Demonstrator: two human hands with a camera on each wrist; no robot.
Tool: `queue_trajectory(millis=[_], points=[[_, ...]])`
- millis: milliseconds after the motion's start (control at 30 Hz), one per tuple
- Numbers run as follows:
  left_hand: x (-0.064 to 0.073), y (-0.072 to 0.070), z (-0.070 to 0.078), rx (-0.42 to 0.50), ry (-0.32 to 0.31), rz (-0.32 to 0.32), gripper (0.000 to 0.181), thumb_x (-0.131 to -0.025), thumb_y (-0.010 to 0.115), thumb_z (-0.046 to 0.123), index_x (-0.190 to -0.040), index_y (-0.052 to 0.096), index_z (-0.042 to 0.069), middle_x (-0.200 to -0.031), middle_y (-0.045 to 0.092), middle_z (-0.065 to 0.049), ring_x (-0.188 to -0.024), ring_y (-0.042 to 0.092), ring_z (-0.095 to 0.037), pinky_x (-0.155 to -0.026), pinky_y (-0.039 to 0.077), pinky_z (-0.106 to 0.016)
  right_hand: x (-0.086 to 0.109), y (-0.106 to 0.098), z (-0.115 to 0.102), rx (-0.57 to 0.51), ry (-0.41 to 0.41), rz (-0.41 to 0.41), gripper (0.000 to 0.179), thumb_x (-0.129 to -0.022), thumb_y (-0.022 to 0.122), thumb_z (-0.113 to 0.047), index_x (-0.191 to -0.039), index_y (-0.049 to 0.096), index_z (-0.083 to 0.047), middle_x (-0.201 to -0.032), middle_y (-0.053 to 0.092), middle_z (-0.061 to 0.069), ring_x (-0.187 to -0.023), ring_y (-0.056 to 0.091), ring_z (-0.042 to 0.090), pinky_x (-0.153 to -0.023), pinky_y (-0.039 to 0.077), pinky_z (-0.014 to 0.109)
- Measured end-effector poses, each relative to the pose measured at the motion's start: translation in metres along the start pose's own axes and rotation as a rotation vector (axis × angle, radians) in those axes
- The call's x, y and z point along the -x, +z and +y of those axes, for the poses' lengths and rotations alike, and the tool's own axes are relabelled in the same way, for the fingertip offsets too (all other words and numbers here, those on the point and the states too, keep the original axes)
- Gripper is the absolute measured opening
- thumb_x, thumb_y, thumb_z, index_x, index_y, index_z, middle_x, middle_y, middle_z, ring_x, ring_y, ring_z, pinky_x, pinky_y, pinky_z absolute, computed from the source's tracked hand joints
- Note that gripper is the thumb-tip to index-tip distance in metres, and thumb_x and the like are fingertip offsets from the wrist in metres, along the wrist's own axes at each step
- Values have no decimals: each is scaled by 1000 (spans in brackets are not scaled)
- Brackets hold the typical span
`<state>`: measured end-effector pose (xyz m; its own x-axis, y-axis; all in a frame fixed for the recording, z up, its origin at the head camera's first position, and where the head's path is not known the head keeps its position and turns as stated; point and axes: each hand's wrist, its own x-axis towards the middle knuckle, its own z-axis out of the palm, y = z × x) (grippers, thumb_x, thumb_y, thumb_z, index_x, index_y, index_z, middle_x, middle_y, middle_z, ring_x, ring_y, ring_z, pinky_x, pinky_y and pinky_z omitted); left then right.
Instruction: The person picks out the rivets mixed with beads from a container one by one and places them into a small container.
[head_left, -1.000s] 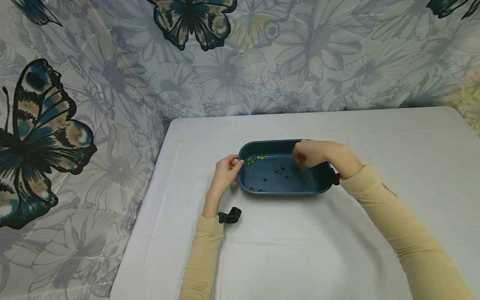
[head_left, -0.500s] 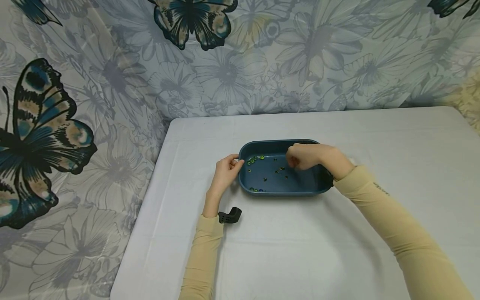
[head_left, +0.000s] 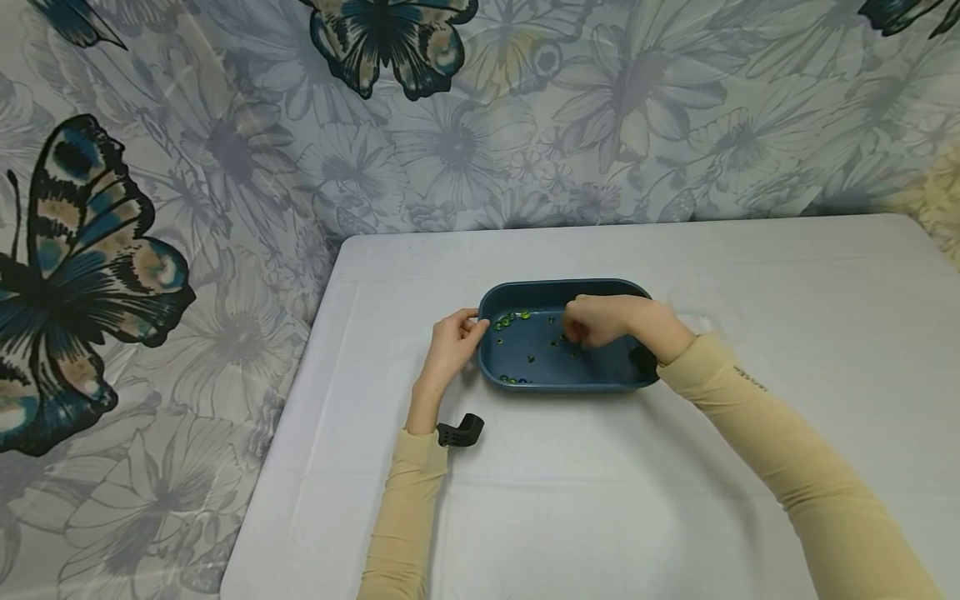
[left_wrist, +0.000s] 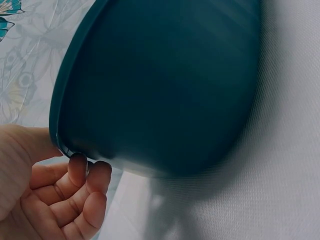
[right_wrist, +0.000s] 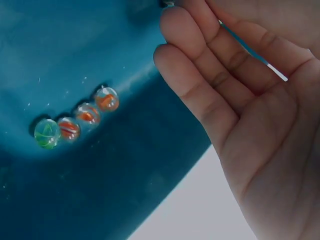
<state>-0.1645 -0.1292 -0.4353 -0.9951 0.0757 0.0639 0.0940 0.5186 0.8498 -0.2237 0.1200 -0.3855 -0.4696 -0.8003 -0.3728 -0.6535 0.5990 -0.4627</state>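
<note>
A dark blue rectangular tray (head_left: 570, 387) holds small glass marbles, among them a yellow-green marble (head_left: 524, 315) near its far left corner. My left hand (head_left: 452, 335) pinches the rim at the tray's left end; the left wrist view shows thumb and fingertips at the edge of the outer wall (left_wrist: 165, 90). My right hand (head_left: 596, 321) reaches down inside the tray with curled fingers, close over the marbles near the middle. In the right wrist view, a green marble (right_wrist: 47, 133) and several orange-swirled marbles (right_wrist: 88, 114) lie in a row. I cannot tell whether the right fingertips hold a marble.
The tray stands on a table (head_left: 600, 492) covered with white cloth. A black wrist camera (head_left: 461, 431) juts out from the left wrist. Behind the table is a wall (head_left: 465, 150) patterned with flowers and butterflies.
My right hand has moved left and slightly toward the near side inside the tray, from its right part to near the middle. My left hand and the tray have stayed in place.
</note>
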Motion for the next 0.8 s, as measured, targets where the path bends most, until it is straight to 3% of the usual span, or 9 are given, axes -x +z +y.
queue_trajectory(millis=[800], points=[[0, 0, -1, -2, -2, -3, 32, -93, 58, 17, -115, 60, -6, -75, 56, -8, -58, 46, -12, -52, 39, -21, -14, 8, -2, 14, -17, -57, 19, -75, 64, 12, -88, 66, -1, -81, 60, 4, -71, 53, 15, -65, 48, 30]])
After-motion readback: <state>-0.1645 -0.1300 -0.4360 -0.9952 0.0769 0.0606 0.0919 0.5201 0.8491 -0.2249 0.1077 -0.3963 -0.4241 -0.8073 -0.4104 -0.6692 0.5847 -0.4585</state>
